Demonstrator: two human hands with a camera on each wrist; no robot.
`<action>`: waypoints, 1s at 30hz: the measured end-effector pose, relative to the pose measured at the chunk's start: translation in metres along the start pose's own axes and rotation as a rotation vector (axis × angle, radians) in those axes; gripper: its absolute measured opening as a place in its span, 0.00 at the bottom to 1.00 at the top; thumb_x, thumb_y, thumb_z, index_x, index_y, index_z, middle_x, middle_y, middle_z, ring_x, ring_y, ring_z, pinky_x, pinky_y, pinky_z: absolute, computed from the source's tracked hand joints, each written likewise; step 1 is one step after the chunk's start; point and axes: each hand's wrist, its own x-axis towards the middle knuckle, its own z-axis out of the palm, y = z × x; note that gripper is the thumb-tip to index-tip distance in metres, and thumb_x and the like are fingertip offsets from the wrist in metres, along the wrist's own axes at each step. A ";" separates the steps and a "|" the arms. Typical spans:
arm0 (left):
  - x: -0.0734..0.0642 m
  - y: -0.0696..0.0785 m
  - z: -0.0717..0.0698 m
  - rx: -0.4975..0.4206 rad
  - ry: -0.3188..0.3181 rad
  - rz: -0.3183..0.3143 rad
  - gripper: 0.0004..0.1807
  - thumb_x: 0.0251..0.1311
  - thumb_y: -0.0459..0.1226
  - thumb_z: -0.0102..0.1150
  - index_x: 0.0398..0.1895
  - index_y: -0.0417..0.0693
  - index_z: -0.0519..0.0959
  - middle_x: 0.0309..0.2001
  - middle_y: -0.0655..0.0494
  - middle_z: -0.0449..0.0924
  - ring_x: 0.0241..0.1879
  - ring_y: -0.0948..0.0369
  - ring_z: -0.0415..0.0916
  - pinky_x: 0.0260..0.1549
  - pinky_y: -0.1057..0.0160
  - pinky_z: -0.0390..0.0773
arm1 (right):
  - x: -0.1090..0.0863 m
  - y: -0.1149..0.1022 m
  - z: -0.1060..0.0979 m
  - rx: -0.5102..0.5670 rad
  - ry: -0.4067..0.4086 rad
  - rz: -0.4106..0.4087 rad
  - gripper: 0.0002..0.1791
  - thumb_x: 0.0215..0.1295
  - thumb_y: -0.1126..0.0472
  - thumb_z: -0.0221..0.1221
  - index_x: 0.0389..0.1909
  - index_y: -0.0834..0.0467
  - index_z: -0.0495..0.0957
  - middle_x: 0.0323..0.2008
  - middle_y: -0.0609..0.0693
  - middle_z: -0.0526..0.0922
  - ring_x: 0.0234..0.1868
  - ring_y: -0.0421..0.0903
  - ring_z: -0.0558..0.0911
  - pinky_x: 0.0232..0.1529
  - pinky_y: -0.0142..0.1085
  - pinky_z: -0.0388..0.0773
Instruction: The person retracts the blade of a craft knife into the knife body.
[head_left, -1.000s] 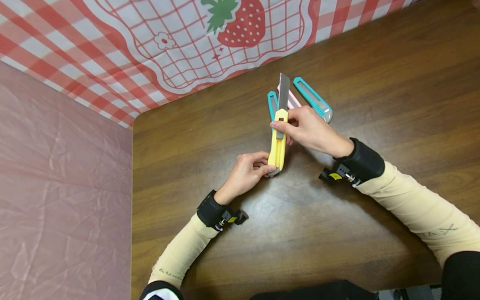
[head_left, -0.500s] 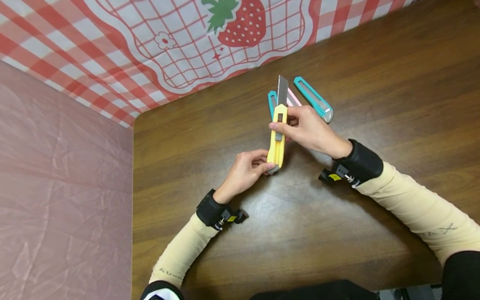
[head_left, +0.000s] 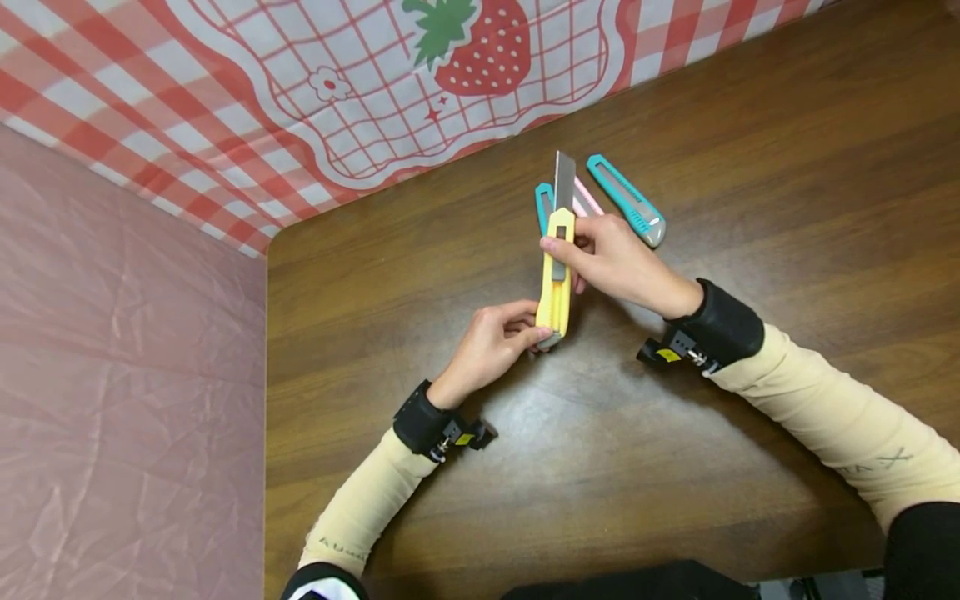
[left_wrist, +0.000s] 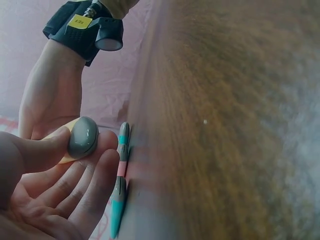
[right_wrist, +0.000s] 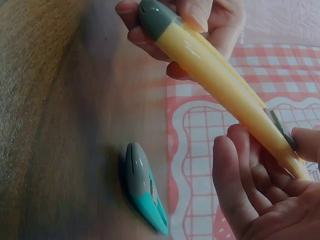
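Note:
A yellow utility knife [head_left: 556,304] with a grey end cap [left_wrist: 83,138] is held in both hands over the table, its metal blade [head_left: 565,182] sticking out at the far end. My left hand [head_left: 491,343] pinches the end cap between thumb and fingers. Closer to the blade, my right hand [head_left: 618,258] grips the body, thumb on its front by the slider [right_wrist: 280,127]. Behind it lie a teal utility knife [head_left: 544,200], partly hidden, and a pink one [head_left: 587,198], also partly covered. A second teal utility knife [head_left: 627,200] lies just beyond the right hand.
The brown wooden table [head_left: 420,258] meets a red-and-white checked cloth [head_left: 247,108] with a strawberry print at the back. Pinkish sheeting [head_left: 135,375] borders the table's left edge.
The exposed blade looks slightly shorter than a second ago, and the slider sits lower on the yellow knife. Both hands keep their hold and barely shift.

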 end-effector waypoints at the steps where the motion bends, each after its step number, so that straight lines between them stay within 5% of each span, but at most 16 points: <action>1: -0.001 0.005 -0.001 0.001 -0.001 0.000 0.12 0.56 0.25 0.59 0.44 0.29 0.76 0.31 0.37 0.81 0.27 0.50 0.79 0.27 0.48 0.83 | 0.000 0.000 0.000 -0.009 -0.004 0.010 0.15 0.67 0.54 0.55 0.23 0.58 0.75 0.11 0.53 0.75 0.14 0.47 0.77 0.13 0.32 0.74; 14: -0.002 0.006 0.002 -0.021 -0.007 -0.001 0.13 0.55 0.25 0.59 0.44 0.28 0.76 0.31 0.37 0.81 0.27 0.53 0.79 0.28 0.48 0.84 | -0.001 0.001 0.001 -0.035 -0.037 0.053 0.20 0.68 0.50 0.52 0.22 0.60 0.76 0.10 0.53 0.76 0.14 0.48 0.77 0.13 0.34 0.73; 22: -0.001 0.005 0.002 -0.021 0.039 0.009 0.12 0.54 0.24 0.60 0.43 0.28 0.77 0.32 0.37 0.82 0.31 0.56 0.80 0.30 0.53 0.85 | -0.001 0.000 0.003 0.111 -0.097 0.060 0.19 0.73 0.54 0.44 0.33 0.65 0.74 0.24 0.57 0.81 0.16 0.46 0.79 0.20 0.45 0.83; 30: 0.000 0.000 0.001 -0.072 0.060 -0.003 0.13 0.53 0.24 0.61 0.43 0.27 0.77 0.33 0.35 0.82 0.31 0.58 0.81 0.30 0.48 0.84 | -0.001 -0.001 0.003 0.134 -0.041 0.043 0.13 0.69 0.58 0.52 0.34 0.65 0.77 0.23 0.56 0.82 0.20 0.46 0.80 0.20 0.34 0.81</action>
